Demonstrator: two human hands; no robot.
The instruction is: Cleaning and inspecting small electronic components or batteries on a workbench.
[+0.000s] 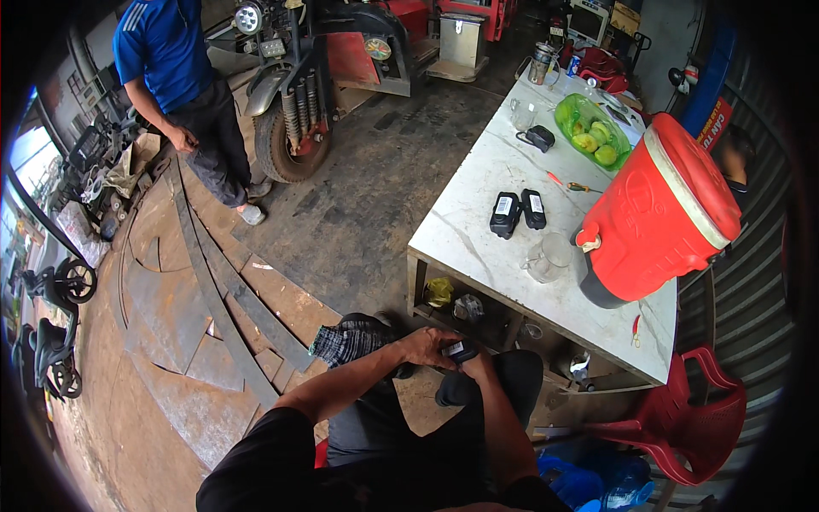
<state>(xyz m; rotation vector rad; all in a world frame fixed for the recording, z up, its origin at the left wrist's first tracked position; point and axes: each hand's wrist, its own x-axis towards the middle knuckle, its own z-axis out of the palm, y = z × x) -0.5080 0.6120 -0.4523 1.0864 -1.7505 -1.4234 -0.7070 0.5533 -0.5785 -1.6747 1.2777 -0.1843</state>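
Over my lap, both hands come together on a small black box-shaped device with a pale label. My left hand reaches in from the left with its fingers closed on the device's near edge. My right hand holds it from the right, its fingers partly hidden. Left of my hands, by my leg, is a grey-and-black knitted fabric piece. Two similar black devices with white labels lie side by side on the white marble-patterned table.
A red drink cooler, glass mug, green bag of fruit, screwdriver and black pouch-like object stand or lie on the table. A red plastic chair is at right. A person in blue stands beside a three-wheeled vehicle. Metal strips lie at left.
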